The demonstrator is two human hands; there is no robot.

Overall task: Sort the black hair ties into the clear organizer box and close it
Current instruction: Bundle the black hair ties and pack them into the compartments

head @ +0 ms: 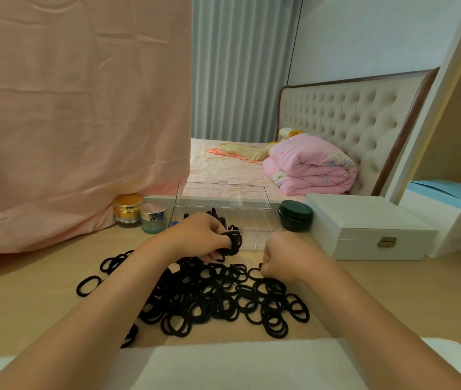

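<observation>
We see the loose pile of black elastic hair ties [218,296] on the pale wood surface [26,305], partly hidden under both forearms. Clear plastic organizer box [254,223] just behind, lid up, a few ties inside; left hand [198,235] blocks its front-left compartments. Left grip pinches a bunch of ties at the box's front edge. Right hand [282,256] is fisted at the pile's far edge; can't tell what it's holding.

Soft, warm indoor light, evenly spread

We see faint shadows under the forearms on the worktop [40,294], mild glare on the clear lid [222,194], strong wide-angle bending at the edges, and slight softness throughout.
</observation>
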